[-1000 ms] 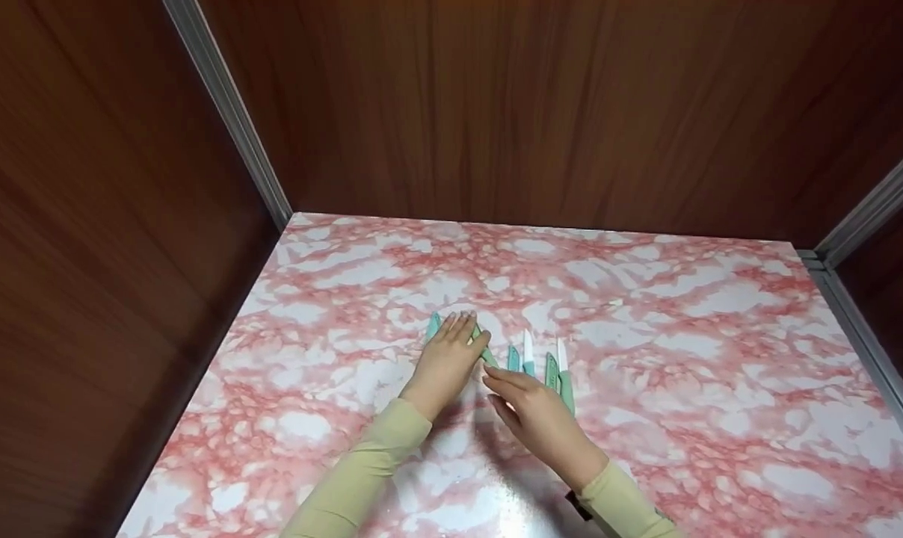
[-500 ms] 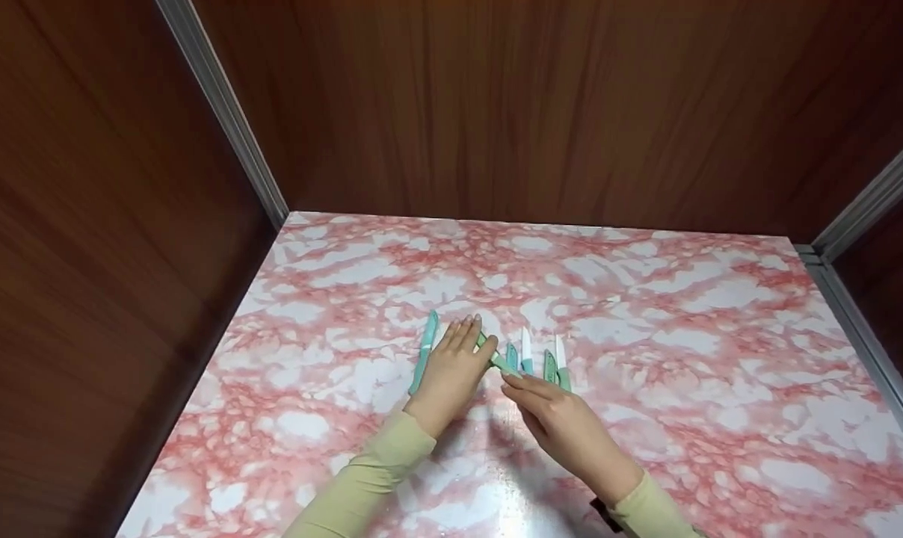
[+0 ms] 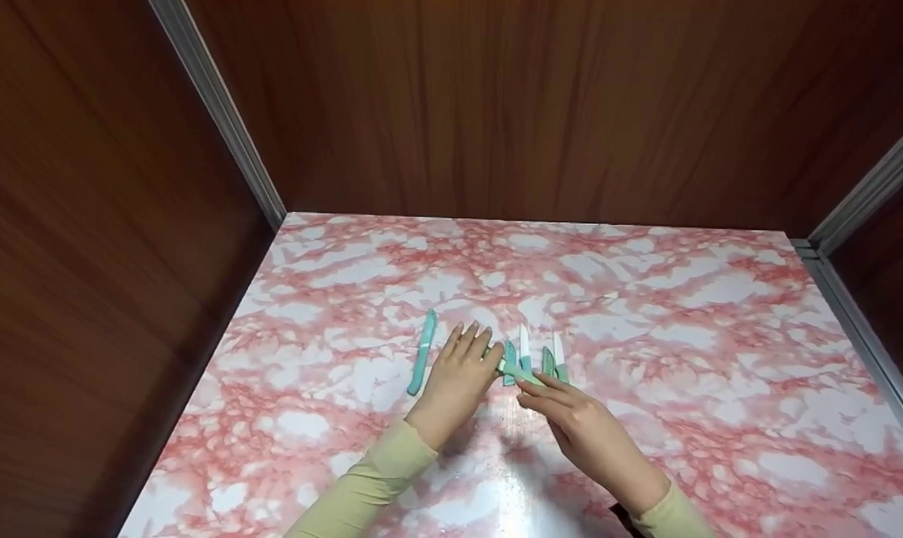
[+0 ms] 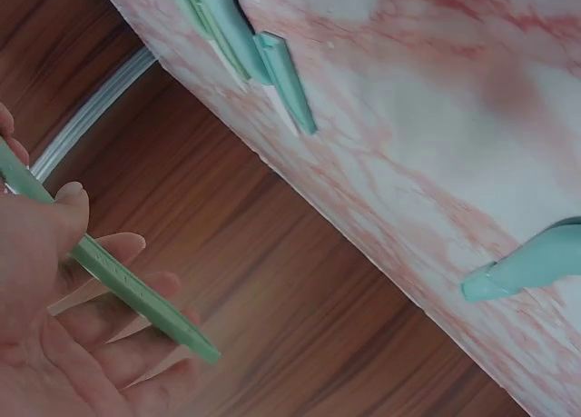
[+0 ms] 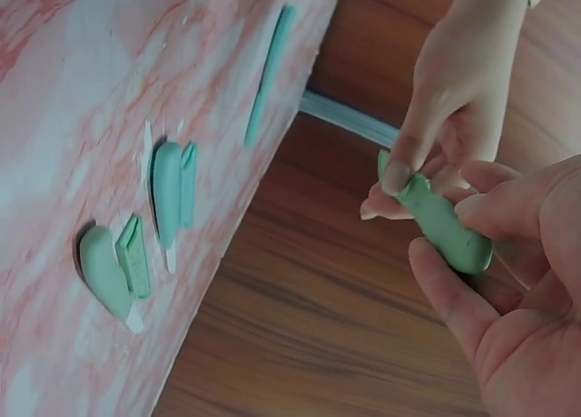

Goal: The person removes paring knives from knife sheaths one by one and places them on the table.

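Note:
Both hands hold a green-handled knife (image 3: 526, 373) up over the table. The left hand (image 3: 459, 377) has its thumb pressed on the green sheath (image 4: 136, 294), which lies across its spread fingers. With thumb and fingertips the right hand (image 3: 590, 422) pinches the rounded handle (image 5: 449, 233). To the left on the table lies a teal knife (image 3: 421, 355) in its sheath. Right of the left hand are a bare teal-handled knife (image 3: 525, 347) beside a teal sheath (image 3: 509, 355), and a green-handled one (image 3: 559, 347) beside a green sheath (image 3: 548, 362). The right hand partly hides the last handle.
The table (image 3: 683, 388) has a red and white marbled top. Brown wood-grain panels (image 3: 496, 112) rise behind it and at both sides, with grey metal strips (image 3: 227, 112) at the corners.
Both hands have moved right with the green knife, which now slants more sideways. The teal sheathed knife at the left, partly covered before, now shows whole.

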Demonstrator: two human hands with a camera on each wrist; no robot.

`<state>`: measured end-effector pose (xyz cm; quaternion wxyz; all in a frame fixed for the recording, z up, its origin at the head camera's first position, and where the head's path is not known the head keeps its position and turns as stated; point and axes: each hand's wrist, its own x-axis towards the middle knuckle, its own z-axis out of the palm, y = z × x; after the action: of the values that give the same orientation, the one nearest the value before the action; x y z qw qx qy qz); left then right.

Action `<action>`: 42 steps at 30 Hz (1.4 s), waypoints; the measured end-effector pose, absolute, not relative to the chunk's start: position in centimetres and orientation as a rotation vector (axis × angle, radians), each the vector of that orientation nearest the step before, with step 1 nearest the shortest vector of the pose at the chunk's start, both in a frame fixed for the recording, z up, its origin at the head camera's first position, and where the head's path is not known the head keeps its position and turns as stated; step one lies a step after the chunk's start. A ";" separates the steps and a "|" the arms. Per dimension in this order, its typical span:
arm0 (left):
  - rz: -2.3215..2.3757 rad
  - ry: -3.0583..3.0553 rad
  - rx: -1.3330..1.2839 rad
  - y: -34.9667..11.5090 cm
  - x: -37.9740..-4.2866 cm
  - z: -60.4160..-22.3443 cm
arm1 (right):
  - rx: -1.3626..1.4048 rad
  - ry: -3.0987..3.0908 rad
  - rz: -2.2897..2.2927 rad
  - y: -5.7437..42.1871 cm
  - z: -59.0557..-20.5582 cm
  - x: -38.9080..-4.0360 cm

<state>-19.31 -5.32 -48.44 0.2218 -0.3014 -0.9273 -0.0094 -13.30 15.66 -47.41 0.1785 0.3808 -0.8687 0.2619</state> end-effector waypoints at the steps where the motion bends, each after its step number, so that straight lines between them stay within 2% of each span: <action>1: -0.027 -2.549 -0.838 -5.3 -19.2 -48.4 | 1.081 -2.455 0.739 15.8 -47.4 -13.2; 22: -0.274 -2.496 -0.904 -4.4 -16.6 -47.6 | 1.108 -2.249 0.659 17.5 -47.2 -13.0; 42: -0.194 -2.421 -0.818 -3.0 -15.3 -47.3 | 1.003 -2.170 0.628 17.4 -47.6 -12.5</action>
<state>-15.26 -3.01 -47.33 0.2853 -0.3060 -0.9054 -0.0724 -12.53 17.38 -47.62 0.3288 0.3832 -0.8291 0.2399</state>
